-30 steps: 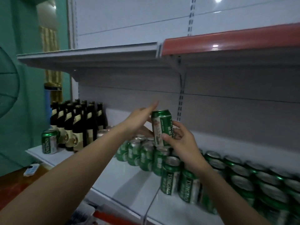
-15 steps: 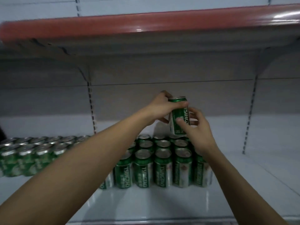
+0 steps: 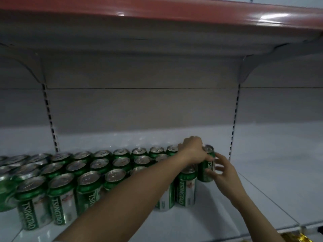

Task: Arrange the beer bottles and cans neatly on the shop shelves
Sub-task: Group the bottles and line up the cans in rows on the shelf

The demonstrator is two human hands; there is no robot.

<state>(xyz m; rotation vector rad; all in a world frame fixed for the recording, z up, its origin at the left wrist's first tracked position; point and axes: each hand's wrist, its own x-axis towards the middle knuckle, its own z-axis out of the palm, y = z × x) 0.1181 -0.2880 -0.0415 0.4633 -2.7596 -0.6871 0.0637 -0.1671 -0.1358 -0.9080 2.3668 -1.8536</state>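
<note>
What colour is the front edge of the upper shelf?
Red; the upper shelf's front edge shows best in the head view.

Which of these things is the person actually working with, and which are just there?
Part of the job:
- can being set down, left hand gripping its top, right hand steadying its side
- rows of cans
- shelf

Just there:
- upper shelf with red edge
- gold thing, bottom right
</note>
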